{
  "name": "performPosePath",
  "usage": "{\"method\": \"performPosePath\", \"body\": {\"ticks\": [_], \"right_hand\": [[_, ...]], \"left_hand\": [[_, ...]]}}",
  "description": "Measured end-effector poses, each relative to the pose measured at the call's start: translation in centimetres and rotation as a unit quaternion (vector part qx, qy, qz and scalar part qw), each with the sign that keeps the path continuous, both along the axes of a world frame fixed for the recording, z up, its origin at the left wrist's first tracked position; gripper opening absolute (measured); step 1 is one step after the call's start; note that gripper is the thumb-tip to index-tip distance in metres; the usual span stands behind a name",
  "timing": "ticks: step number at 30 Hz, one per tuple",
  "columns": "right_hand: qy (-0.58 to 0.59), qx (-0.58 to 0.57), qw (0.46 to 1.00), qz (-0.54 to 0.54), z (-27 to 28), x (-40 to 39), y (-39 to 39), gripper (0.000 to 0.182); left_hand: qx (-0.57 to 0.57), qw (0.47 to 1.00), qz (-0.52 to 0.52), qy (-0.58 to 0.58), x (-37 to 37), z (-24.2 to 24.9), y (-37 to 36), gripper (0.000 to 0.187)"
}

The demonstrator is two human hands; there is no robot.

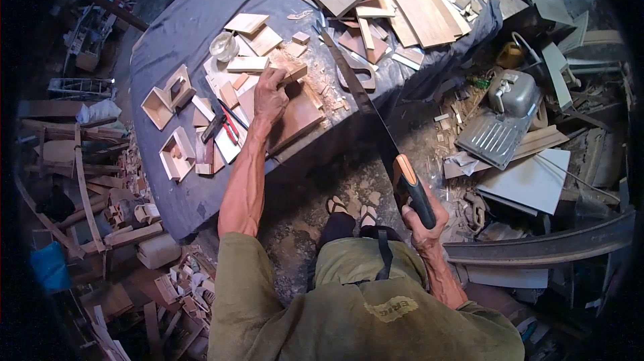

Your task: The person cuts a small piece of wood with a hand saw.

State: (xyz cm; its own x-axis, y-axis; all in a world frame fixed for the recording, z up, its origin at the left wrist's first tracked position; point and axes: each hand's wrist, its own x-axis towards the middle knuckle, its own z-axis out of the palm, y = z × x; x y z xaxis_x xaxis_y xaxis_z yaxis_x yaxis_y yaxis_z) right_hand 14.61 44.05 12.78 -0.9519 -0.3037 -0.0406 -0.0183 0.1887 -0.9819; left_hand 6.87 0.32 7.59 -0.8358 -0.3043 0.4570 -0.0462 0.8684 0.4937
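My left hand is closed on a small wooden block and presses it down over a brown board near the table's edge. Sawdust lies around the block. In my right hand is a handsaw, gripped by its black and orange handle. Its long dark blade slants up and away, to the right of the block and apart from it. Left of my left hand lie red-handled pliers, a hammer and a clear jar.
Small open wooden boxes sit at the cloth-covered table's left. Plywood sheets and many offcuts cover its far side. A metal sink, a white panel and a curved beam crowd the right. Scrap wood fills the left floor.
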Motion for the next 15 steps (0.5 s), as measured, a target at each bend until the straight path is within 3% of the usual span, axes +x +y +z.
{"method": "performPosePath", "body": {"ticks": [5, 8, 12, 15], "right_hand": [[0.004, -0.014, 1.000, 0.003, 0.6, 0.2, -0.6, 0.062], [0.000, -0.005, 1.000, 0.008, 0.6, 0.2, -0.5, 0.062], [-0.018, -0.003, 1.000, 0.004, 0.8, 0.3, -0.6, 0.063], [-0.009, -0.004, 1.000, 0.003, 0.7, 0.4, -0.6, 0.063]], "left_hand": [[0.131, 0.991, 0.036, -0.013, -0.1, 0.8, 0.5, 0.036], [0.150, 0.988, 0.039, 0.024, -0.7, 0.3, -0.1, 0.036], [0.179, 0.978, 0.020, -0.101, -1.7, -3.2, -3.8, 0.041], [0.060, 0.982, 0.090, -0.156, -2.2, -4.2, -3.6, 0.041]]}}
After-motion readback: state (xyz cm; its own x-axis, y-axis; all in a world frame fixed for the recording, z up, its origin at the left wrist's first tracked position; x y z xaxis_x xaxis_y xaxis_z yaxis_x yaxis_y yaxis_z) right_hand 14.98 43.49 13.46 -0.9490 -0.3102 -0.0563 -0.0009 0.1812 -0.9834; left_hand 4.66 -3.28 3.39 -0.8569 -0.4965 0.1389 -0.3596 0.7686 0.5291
